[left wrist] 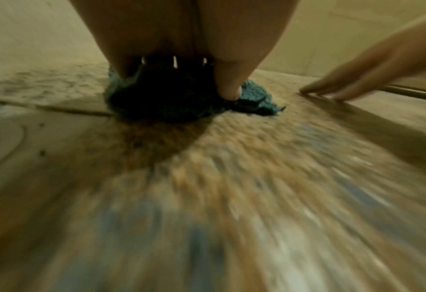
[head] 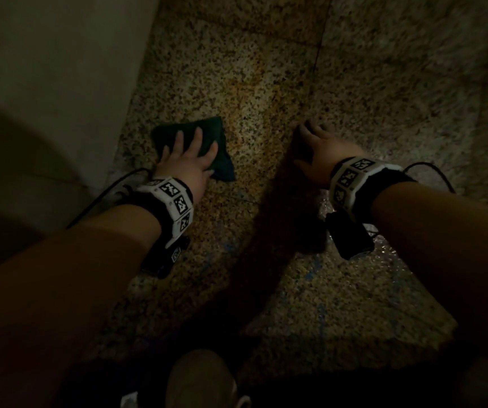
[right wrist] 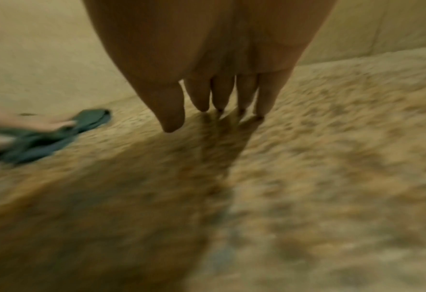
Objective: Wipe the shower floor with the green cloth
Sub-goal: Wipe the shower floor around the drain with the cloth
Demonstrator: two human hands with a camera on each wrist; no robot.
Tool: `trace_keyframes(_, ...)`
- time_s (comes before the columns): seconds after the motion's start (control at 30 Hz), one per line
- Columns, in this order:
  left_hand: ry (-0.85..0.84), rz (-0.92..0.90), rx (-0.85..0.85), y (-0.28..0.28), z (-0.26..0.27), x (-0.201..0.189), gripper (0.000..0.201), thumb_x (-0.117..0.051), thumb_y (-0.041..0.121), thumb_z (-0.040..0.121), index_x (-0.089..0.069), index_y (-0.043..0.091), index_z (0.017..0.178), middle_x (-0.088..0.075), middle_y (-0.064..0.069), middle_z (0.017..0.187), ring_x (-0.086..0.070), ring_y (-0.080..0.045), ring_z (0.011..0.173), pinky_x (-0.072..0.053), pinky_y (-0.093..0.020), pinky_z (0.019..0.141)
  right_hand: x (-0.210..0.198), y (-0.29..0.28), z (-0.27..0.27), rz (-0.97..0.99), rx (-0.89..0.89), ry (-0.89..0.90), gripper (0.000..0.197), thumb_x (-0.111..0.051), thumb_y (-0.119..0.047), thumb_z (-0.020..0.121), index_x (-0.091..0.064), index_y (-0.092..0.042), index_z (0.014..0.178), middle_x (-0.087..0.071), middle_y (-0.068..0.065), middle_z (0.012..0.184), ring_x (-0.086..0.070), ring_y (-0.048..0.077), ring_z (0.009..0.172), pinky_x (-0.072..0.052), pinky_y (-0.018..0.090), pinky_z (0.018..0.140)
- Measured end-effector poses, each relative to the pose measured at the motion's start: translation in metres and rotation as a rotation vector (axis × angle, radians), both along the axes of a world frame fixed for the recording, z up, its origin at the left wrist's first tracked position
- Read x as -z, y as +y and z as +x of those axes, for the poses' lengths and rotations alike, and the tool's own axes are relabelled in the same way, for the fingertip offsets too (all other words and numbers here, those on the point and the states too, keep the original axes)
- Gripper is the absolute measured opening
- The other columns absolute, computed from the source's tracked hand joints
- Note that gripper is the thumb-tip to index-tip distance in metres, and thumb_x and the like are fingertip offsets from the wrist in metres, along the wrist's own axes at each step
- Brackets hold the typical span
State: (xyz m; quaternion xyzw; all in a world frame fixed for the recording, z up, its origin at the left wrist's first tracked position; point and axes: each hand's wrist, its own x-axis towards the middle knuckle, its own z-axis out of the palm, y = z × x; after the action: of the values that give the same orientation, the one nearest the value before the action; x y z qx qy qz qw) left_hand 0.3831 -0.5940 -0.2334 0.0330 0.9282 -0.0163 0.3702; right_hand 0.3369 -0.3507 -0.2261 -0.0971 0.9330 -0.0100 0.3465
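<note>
A dark green cloth (head: 207,134) lies bunched on the speckled stone shower floor (head: 251,83). My left hand (head: 188,156) presses flat on it with spread straight fingers. From the left wrist view the cloth (left wrist: 254,100) pokes out under my palm and thumb. My right hand (head: 320,145) rests to the right of the cloth, its straight fingertips (right wrist: 219,102) touching the bare floor (right wrist: 331,158) and holding nothing. The right wrist view catches the cloth (right wrist: 56,136) at far left under my left hand (right wrist: 39,123).
A pale wall (head: 45,69) rises close on the left of the cloth. A grout line (head: 319,54) runs up the floor between my hands. The floor looks wet and shiny near my right wrist (head: 354,245). A round drain cover edge (left wrist: 4,142) lies left of the cloth.
</note>
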Motion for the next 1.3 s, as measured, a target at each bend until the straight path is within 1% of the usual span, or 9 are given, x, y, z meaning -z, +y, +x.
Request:
trace_keyframes(0.23,-0.029,0.013,0.12,0.02,0.04,-0.002,0.054,-0.021,0.034,0.104,0.006,0.032,0.15,0.024,-0.001,0.155,0.018,-0.033,0.143,0.001,-0.046,0.116,0.011,0.043,-0.001,0.048,0.06,0.002,0.067,-0.036,-0.048,0.098,0.002,-0.034,0.151,0.014,-0.005,0.159,0.004,0.024,0.147,-0.023,0.048,0.113)
trace_keyframes(0.47,0.014,0.027,0.107,0.031,0.008,0.001,0.053,-0.022,0.037,0.103,0.002,0.035,0.15,0.021,0.001,0.156,0.017,-0.032,0.143,-0.001,-0.046,0.117,0.017,0.039,-0.001,0.079,0.1,-0.001,0.066,-0.039,-0.036,0.098,0.003,-0.041,0.149,0.015,-0.012,0.158,0.004,0.022,0.147,-0.027,0.055,0.11)
trace_keyframes(0.63,0.015,0.034,0.08,0.049,-0.011,0.001,0.052,-0.022,0.036,0.103,0.001,0.033,0.15,0.021,-0.001,0.156,0.017,-0.034,0.143,0.0,-0.048,0.116,0.017,0.039,-0.001,0.048,0.109,-0.016,0.065,-0.037,-0.031,0.1,0.004,-0.039,0.149,0.017,-0.01,0.157,0.007,0.022,0.147,-0.02,0.053,0.112)
trace_keyframes(0.77,0.034,0.03,0.119,0.048,-0.001,-0.001,0.053,-0.023,0.035,0.104,0.001,0.032,0.151,0.02,-0.001,0.157,0.016,-0.034,0.143,0.0,-0.048,0.116,0.017,0.041,-0.003,0.034,0.105,-0.032,0.064,-0.035,-0.03,0.101,0.005,-0.039,0.15,0.017,-0.011,0.157,0.009,0.022,0.146,-0.026,0.049,0.113)
trace_keyframes(0.9,-0.019,0.053,0.228,0.06,0.034,-0.001,0.054,-0.021,0.035,0.104,0.006,0.033,0.15,0.024,0.0,0.155,0.021,-0.033,0.142,0.003,-0.047,0.116,0.012,0.044,-0.008,0.063,0.06,0.001,0.064,-0.035,-0.018,0.1,-0.002,-0.041,0.149,0.009,-0.012,0.158,-0.003,0.021,0.147,-0.043,0.039,0.094)
trace_keyframes(1.0,-0.022,0.066,0.23,0.065,0.046,0.002,0.054,-0.021,0.036,0.104,0.007,0.035,0.149,0.027,0.001,0.154,0.023,-0.031,0.141,0.007,-0.045,0.116,0.001,0.054,-0.019,0.063,0.062,-0.009,0.063,-0.037,-0.012,0.098,-0.014,-0.043,0.148,-0.008,-0.012,0.159,-0.036,0.028,0.134,-0.043,0.029,0.072)
trace_keyframes(1.07,-0.022,0.059,0.24,0.064,0.043,0.002,0.054,-0.02,0.037,0.103,0.008,0.036,0.149,0.027,0.002,0.154,0.023,-0.031,0.141,0.007,-0.044,0.116,-0.002,0.063,-0.023,0.054,0.076,0.004,0.061,-0.039,-0.016,0.098,-0.017,-0.041,0.149,-0.011,-0.01,0.159,-0.036,0.028,0.134,-0.044,0.031,0.083)
trace_keyframes(1.17,-0.018,0.051,0.244,0.065,0.038,0.001,0.053,-0.019,0.038,0.103,0.008,0.037,0.149,0.027,0.003,0.154,0.023,-0.03,0.142,0.006,-0.043,0.116,0.002,0.078,-0.014,0.124,0.063,0.023,0.072,-0.043,-0.013,0.096,-0.005,-0.042,0.149,0.005,-0.007,0.16,-0.005,0.023,0.146,-0.025,0.045,0.112)
trace_keyframes(1.3,0.004,0.093,0.191,0.085,0.014,-0.002,0.052,-0.021,0.036,0.103,0.002,0.037,0.15,0.024,0.003,0.155,0.022,-0.03,0.142,0.004,-0.045,0.116,0.008,0.082,0.001,0.1,0.096,-0.007,0.082,-0.04,0.0,0.092,0.001,-0.042,0.149,0.017,-0.009,0.158,0.009,0.022,0.146,-0.022,0.046,0.114)
